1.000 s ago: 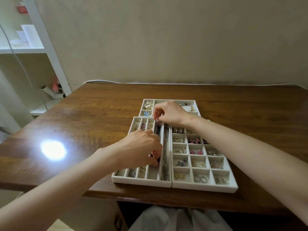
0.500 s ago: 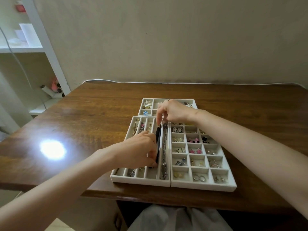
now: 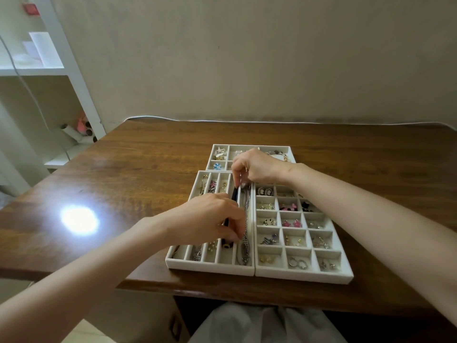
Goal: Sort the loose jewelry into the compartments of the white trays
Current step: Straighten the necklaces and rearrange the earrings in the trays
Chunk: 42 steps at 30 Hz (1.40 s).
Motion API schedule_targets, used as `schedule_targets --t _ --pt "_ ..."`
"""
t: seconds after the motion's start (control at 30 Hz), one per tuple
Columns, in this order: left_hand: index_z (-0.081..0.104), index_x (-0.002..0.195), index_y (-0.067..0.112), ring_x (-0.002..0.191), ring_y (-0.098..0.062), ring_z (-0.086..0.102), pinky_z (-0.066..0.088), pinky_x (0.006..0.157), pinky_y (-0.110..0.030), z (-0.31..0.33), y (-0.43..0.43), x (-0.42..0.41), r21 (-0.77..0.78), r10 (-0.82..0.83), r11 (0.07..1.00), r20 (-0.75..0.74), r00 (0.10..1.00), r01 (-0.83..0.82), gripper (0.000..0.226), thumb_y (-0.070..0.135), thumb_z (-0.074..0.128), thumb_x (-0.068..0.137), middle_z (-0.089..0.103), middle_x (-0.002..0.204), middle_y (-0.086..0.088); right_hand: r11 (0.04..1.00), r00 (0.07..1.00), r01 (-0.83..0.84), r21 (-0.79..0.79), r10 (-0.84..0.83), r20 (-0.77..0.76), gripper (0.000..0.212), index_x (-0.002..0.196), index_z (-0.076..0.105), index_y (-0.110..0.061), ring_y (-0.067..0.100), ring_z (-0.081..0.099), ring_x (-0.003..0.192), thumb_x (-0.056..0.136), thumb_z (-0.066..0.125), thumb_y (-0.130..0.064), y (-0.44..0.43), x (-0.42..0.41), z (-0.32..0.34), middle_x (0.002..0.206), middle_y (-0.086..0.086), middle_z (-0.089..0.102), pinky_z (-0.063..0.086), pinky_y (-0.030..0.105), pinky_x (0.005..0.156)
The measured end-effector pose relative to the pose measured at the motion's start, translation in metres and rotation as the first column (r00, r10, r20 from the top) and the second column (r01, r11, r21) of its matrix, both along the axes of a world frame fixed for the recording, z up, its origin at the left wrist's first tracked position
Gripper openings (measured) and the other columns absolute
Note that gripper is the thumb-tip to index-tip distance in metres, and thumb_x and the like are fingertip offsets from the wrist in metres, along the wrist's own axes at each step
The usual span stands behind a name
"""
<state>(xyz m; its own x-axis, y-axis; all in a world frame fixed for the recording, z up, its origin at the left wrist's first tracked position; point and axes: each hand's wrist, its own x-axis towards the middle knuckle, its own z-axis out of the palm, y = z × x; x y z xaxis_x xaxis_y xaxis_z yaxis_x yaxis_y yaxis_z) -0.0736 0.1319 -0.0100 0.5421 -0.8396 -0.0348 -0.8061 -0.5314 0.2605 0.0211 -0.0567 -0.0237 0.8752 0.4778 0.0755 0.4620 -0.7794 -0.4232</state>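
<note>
- change: half a second earlier the left hand (image 3: 207, 219) lay over the dark band (image 3: 234, 194); its fingertips have since shifted right and nearer, onto the silver chain (image 3: 246, 216). the right hand (image 3: 258, 169) stays at the far end of the slots.
- grip: the left thumb and forefinger pinch the chain narrowly toward its near part; the right fingertips pinch its far end.
- left tray (image 3: 210, 265): five long slots. the chain lies in the rightmost, the dark band in the next one left, and small gold and silver pieces in the rest.
- right tray (image 3: 304, 277): a grid of small cells holding paired pieces, among them pink flower earrings (image 3: 290, 223) and hoop earrings (image 3: 298, 263).
- far tray (image 3: 252, 146): a starfish brooch (image 3: 220, 152) and a blue flower (image 3: 217, 166); the right hand hides part of it.
- axis: the chain runs straight from near to far, parallel to the slot walls.
- all three trays rest on the wooden table (image 3: 148, 157).
</note>
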Motion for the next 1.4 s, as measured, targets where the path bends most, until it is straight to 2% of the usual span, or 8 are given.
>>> schedule_targets --t 0.17,0.4,0.6,0.67,0.77,0.93,1.23,1.4 --pt "0.067 0.089 0.031 0.081 0.007 0.045 0.037 0.069 -0.009 0.000 -0.001 0.004 0.010 0.019 1.000 -0.068 0.998 -0.019 0.007 0.030 0.067 0.082 0.062 0.087 0.018 1.000 0.999 0.004 0.018 -0.003 -0.032 0.040 0.071 0.073 -0.007 0.010 0.059 0.073 0.074 0.048 0.023 0.003 0.001 0.002 0.075 -0.010 0.058 0.047 0.018 0.062" --pt "0.069 0.092 0.030 0.085 -0.001 0.047 0.042 0.075 -0.020 0.001 0.003 0.004 0.024 -0.029 0.999 -0.160 0.987 0.033 0.017 0.032 0.073 0.076 0.066 0.088 0.012 1.000 0.999 -0.026 0.015 0.026 -0.036 0.038 0.072 0.072 -0.009 0.012 0.060 0.073 0.073 0.052 0.023 0.000 0.003 0.001 0.076 -0.011 0.058 0.049 0.017 0.061" --pt "0.069 0.089 0.028 0.084 0.000 0.047 0.042 0.073 -0.018 -0.002 0.001 0.002 0.008 -0.026 1.000 -0.128 0.991 0.027 0.020 0.035 0.075 0.072 0.064 0.087 0.012 0.998 0.998 -0.042 0.047 0.044 -0.036 0.036 0.071 0.071 -0.008 0.019 0.065 0.080 0.074 0.053 0.023 -0.004 0.002 0.000 0.081 -0.003 0.062 0.058 0.033 0.072" --pt "0.069 0.091 0.023 0.085 -0.002 0.048 0.044 0.077 -0.022 -0.004 -0.001 0.000 0.014 -0.023 1.000 -0.085 0.996 0.025 0.020 0.034 0.074 0.074 0.064 0.090 0.009 0.997 0.998 -0.033 0.072 0.037 -0.057 0.038 0.070 0.070 -0.008 0.023 0.066 0.081 0.073 0.051 0.025 -0.004 0.003 0.000 0.082 0.000 0.063 0.058 0.037 0.073" --pt "0.068 0.095 0.023 0.093 -0.012 0.052 0.045 0.085 -0.033 -0.006 0.000 0.000 0.046 0.002 0.999 -0.054 0.999 0.000 0.020 0.034 0.070 0.078 0.062 0.097 0.006 0.997 0.998 -0.026 0.075 0.030 -0.059 0.043 0.067 0.069 -0.010 0.023 0.067 0.080 0.072 0.048 0.027 -0.004 0.003 0.000 0.081 0.000 0.063 0.058 0.038 0.074" --pt "0.066 0.098 0.025 0.097 -0.011 0.052 0.042 0.092 -0.036 -0.008 0.004 0.000 0.044 -0.011 0.999 -0.007 1.000 0.012 0.027 0.041 0.069 0.077 0.060 0.100 0.009 0.998 0.999 -0.020 0.057 0.023 -0.045 0.043 0.066 0.069 -0.012 0.022 0.066 0.079 0.072 0.048 0.026 -0.003 0.003 -0.001 0.079 -0.001 0.063 0.058 0.038 0.072" --pt "0.066 0.096 0.032 0.090 0.001 0.047 0.039 0.091 -0.026 -0.009 0.006 -0.001 -0.010 -0.146 0.989 0.107 0.983 0.148 0.024 0.046 0.067 0.078 0.059 0.091 0.019 0.998 0.997 -0.016 0.063 0.020 -0.068 0.044 0.067 0.069 -0.013 0.023 0.066 0.081 0.074 0.047 0.025 -0.003 0.003 0.000 0.081 -0.002 0.063 0.058 0.037 0.073" --pt "0.064 0.103 0.033 0.083 0.011 0.045 0.033 0.077 -0.005 -0.005 0.011 0.002 -0.031 -0.101 0.994 0.033 0.994 0.102 0.026 0.041 0.067 0.079 0.056 0.090 0.024 0.996 0.999 0.032 0.086 -0.030 -0.035 0.028 0.088 0.069 -0.014 0.011 0.060 0.078 0.079 0.061 0.012 -0.006 -0.001 0.010 0.090 0.002 0.065 0.054 0.026 0.071"
